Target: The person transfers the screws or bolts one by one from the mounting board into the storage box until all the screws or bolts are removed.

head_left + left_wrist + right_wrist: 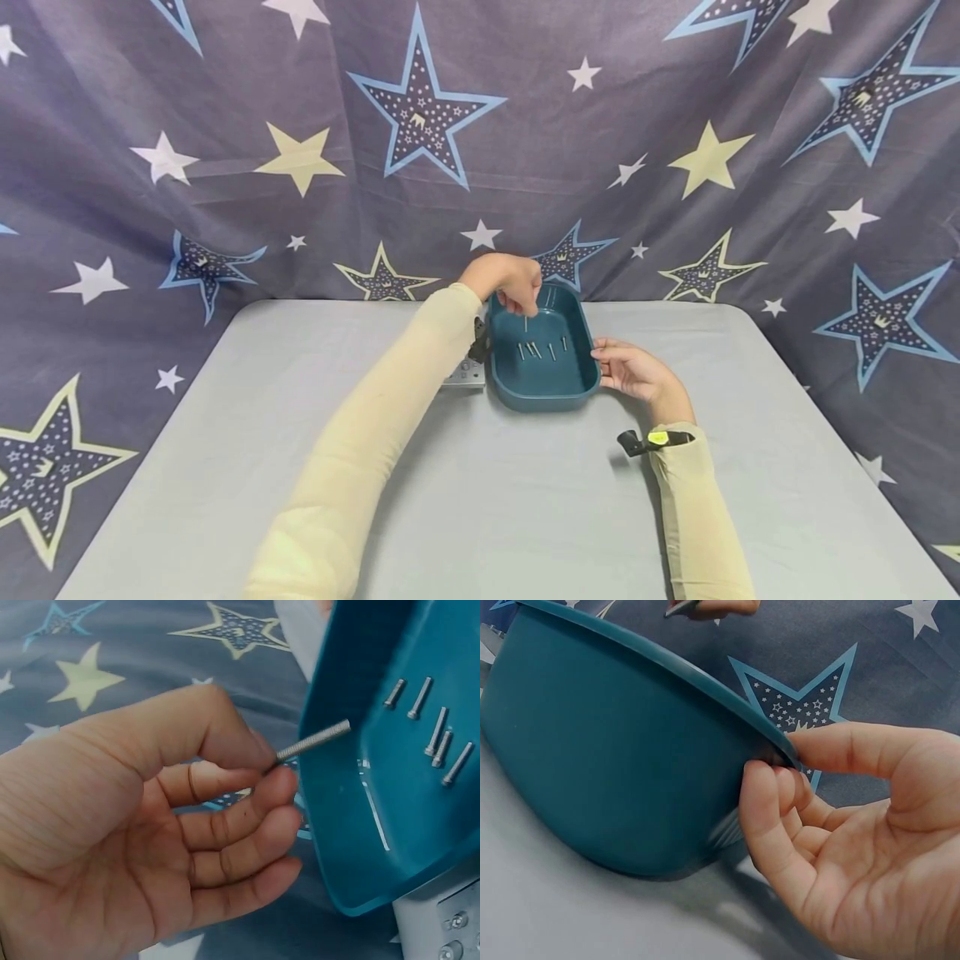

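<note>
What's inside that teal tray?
Five metal screws lie in the teal tray. In the head view, the left hand, pinching a sixth screw, hides its far-left corner.

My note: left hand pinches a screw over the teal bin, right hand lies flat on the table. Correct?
No, the right hand isn't lying flat: it pinches the bin at its rim, as the right wrist view shows. The left hand does pinch a screw over the bin.
</note>
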The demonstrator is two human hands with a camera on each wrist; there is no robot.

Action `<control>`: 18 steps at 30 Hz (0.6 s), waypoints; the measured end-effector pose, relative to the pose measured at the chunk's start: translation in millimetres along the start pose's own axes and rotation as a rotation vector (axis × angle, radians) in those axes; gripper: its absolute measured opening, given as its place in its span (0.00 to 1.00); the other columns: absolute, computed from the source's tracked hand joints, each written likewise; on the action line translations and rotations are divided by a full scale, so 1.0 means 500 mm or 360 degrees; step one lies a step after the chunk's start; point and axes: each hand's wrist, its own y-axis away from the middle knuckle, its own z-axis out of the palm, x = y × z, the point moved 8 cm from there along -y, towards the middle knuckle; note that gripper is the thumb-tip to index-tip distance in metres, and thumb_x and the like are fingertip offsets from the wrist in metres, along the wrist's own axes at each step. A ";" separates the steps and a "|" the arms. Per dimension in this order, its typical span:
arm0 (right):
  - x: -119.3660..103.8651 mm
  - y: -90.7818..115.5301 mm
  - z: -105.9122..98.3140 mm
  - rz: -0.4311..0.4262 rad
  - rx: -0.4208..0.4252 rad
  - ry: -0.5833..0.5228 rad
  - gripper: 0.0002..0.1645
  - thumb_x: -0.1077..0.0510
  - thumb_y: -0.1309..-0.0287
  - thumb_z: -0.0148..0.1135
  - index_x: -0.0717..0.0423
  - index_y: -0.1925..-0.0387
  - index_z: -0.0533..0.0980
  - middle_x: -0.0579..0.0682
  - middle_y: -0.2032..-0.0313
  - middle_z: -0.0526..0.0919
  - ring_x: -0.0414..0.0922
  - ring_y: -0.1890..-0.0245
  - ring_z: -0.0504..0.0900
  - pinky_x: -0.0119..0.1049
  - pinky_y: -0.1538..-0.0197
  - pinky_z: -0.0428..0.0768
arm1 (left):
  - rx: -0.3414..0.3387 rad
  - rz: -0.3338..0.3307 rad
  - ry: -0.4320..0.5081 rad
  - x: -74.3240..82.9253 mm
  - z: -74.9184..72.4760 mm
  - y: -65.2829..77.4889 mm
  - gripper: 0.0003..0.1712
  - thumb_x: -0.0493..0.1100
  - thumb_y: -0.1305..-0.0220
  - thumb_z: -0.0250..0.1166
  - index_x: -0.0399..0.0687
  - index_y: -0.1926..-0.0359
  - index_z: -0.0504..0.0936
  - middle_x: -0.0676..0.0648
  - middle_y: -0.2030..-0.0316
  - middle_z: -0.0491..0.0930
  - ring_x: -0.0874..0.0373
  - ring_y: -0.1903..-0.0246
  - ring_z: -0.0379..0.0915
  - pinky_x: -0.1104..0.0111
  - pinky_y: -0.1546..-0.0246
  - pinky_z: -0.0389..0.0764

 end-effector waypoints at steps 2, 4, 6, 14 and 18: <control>0.001 0.000 0.000 0.0003 0.0002 -0.0007 0.23 0.68 0.22 0.29 0.53 0.56 0.73 0.42 0.67 0.86 0.37 0.67 0.85 0.31 0.61 0.84 | 0.0002 -0.0056 -0.0048 -0.004 0.005 -0.010 0.14 0.41 0.38 0.62 0.52 0.80 0.73 0.52 0.75 0.81 0.58 0.73 0.77 0.70 0.71 0.78; 0.002 0.000 0.000 0.0005 -0.0002 -0.0021 0.23 0.68 0.22 0.29 0.53 0.56 0.73 0.43 0.67 0.86 0.38 0.68 0.85 0.31 0.61 0.84 | -0.0008 -0.0108 -0.0097 -0.008 0.011 -0.018 0.16 0.41 0.39 0.61 0.52 0.83 0.72 0.52 0.77 0.81 0.58 0.74 0.75 0.71 0.74 0.75; 0.003 0.000 0.001 0.0005 -0.0008 -0.0033 0.23 0.68 0.22 0.28 0.53 0.56 0.73 0.43 0.66 0.86 0.38 0.67 0.85 0.31 0.60 0.84 | -0.0017 -0.0156 -0.0136 -0.011 0.016 -0.025 0.16 0.39 0.40 0.61 0.52 0.85 0.73 0.52 0.78 0.80 0.59 0.77 0.73 0.71 0.77 0.72; 0.004 -0.004 -0.002 0.0001 0.0007 -0.0037 0.23 0.69 0.22 0.29 0.55 0.55 0.74 0.44 0.66 0.86 0.38 0.67 0.85 0.31 0.60 0.85 | -0.0035 -0.0279 -0.0188 -0.018 0.032 -0.044 0.10 0.33 0.45 0.59 0.47 0.81 0.78 0.50 0.81 0.79 0.61 0.81 0.73 0.74 0.80 0.72; 0.004 -0.004 -0.002 0.0003 0.0000 -0.0039 0.23 0.69 0.22 0.29 0.55 0.55 0.74 0.44 0.66 0.86 0.38 0.67 0.85 0.31 0.61 0.85 | -0.0083 -0.0335 -0.0198 -0.024 0.048 -0.052 0.08 0.34 0.44 0.58 0.46 0.77 0.79 0.50 0.79 0.79 0.62 0.81 0.73 0.74 0.79 0.73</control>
